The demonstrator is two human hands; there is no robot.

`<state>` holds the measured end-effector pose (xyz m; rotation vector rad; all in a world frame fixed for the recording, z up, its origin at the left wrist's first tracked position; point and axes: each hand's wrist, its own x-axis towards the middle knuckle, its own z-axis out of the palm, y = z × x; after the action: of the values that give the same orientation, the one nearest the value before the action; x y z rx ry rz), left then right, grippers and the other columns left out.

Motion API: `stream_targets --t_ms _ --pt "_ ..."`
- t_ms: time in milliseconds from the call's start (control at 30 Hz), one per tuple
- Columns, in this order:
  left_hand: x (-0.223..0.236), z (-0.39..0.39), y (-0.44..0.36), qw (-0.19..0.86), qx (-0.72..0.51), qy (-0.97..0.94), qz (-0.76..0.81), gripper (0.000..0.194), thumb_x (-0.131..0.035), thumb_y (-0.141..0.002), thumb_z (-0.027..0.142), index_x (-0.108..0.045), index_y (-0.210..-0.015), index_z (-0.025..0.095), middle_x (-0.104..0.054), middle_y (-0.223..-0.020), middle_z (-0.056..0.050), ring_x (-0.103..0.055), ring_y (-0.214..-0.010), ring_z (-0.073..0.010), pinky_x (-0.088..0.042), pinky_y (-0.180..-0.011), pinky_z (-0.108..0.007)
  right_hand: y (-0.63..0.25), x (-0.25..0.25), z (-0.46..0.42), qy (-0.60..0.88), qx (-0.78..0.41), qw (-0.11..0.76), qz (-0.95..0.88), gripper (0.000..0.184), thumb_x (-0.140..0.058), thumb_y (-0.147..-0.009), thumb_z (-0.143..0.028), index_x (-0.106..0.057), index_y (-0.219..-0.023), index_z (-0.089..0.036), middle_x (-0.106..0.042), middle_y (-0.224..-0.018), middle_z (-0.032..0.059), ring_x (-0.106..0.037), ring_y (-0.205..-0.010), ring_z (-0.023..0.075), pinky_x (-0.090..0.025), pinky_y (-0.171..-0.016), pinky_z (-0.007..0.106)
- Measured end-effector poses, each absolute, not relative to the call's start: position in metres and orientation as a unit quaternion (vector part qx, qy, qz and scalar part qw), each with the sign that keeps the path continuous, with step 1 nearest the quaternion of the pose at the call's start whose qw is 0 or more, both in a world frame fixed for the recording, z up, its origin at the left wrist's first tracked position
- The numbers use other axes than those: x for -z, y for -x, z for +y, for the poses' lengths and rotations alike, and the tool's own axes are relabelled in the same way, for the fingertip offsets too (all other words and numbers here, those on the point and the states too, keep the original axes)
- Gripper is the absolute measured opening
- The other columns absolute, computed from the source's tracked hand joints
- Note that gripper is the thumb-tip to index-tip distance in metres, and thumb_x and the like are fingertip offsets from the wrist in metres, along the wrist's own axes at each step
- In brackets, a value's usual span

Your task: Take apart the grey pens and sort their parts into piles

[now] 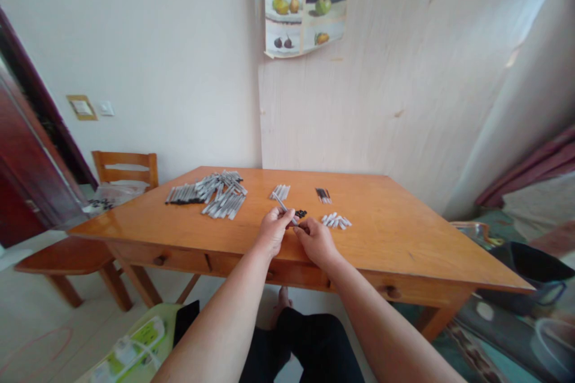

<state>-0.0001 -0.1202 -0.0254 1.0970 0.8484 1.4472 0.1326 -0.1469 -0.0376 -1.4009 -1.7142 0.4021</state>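
Note:
Over the front part of the table, my left hand (pixel 272 233) is closed around a slim grey pen barrel (pixel 281 201), which slants up and to the left. My right hand (pixel 317 242) pinches at the barrel's lower end; a dark bit shows there, but the fingers hide what they grip. Just beyond my hands lie small black plugs (pixel 302 213). White pen caps (pixel 336 221) are spread to the right. Behind, a short row of pale barrels (pixel 283 190) lies beside a bundle of dark, thin refills (pixel 323 195).
A large pile of grey pens (pixel 224 194) covers the left part of the wooden table (pixel 404 233). A wooden chair (pixel 126 167) and a stool (pixel 67 257) stand left. A power strip (pixel 139 341) is low at front left; a black bin (pixel 534 263) stands right.

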Motion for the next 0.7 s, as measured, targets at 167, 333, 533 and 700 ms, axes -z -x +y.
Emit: stream_targets --t_ms 167,333,533,700 --pt "0.0245 -0.1201 0.0006 0.531 -0.625 -0.448 0.356 0.037 -0.08 -0.066 0.043 -0.059 -0.08 0.017 -0.069 -0.074 -0.003 -0.06 -0.063 -0.0116 -0.043 -0.067 -0.026 -0.1322 0.0366 -0.1481 0.556 -0.172 0.435 -0.687 0.028 -0.054 -0.088 -0.044 -0.064 -0.081 -0.02 -0.065 -0.069 0.0022 -0.055 -0.062 0.0143 -0.033 -0.055 0.024" --pt "0.0252 -0.1192 0.0005 0.516 -0.641 -0.439 0.361 0.039 -0.081 -0.064 0.046 -0.059 -0.08 0.017 -0.07 -0.074 -0.004 -0.059 -0.063 -0.0115 -0.044 -0.068 -0.026 -0.1332 0.0336 -0.1514 0.545 -0.173 0.411 -0.71 0.029 -0.045 -0.093 -0.035 -0.065 -0.077 -0.021 -0.066 -0.07 0.0025 -0.056 -0.062 0.0138 -0.034 -0.057 0.024" --pt "0.0241 -0.121 -0.0017 0.51 -0.637 -0.445 0.369 0.039 -0.081 -0.065 0.046 -0.059 -0.08 0.017 -0.068 -0.072 -0.003 -0.06 -0.064 -0.0122 -0.045 -0.069 -0.027 -0.133 0.037 -0.148 0.551 -0.179 0.442 -0.685 0.016 -0.057 -0.083 -0.033 -0.066 -0.085 -0.02 -0.067 -0.072 0.0024 -0.058 -0.067 0.0157 -0.038 -0.06 0.024" --pt "0.0229 -0.1217 -0.0016 0.511 -0.636 -0.443 0.372 0.04 -0.08 -0.065 0.046 -0.058 -0.08 0.017 -0.067 -0.072 -0.003 -0.06 -0.064 -0.013 -0.045 -0.068 -0.027 -0.1322 0.0354 -0.149 0.541 -0.188 0.44 -0.692 0.023 -0.054 -0.087 -0.039 -0.067 -0.088 -0.02 -0.068 -0.072 0.0029 -0.058 -0.065 0.0157 -0.037 -0.059 0.024"
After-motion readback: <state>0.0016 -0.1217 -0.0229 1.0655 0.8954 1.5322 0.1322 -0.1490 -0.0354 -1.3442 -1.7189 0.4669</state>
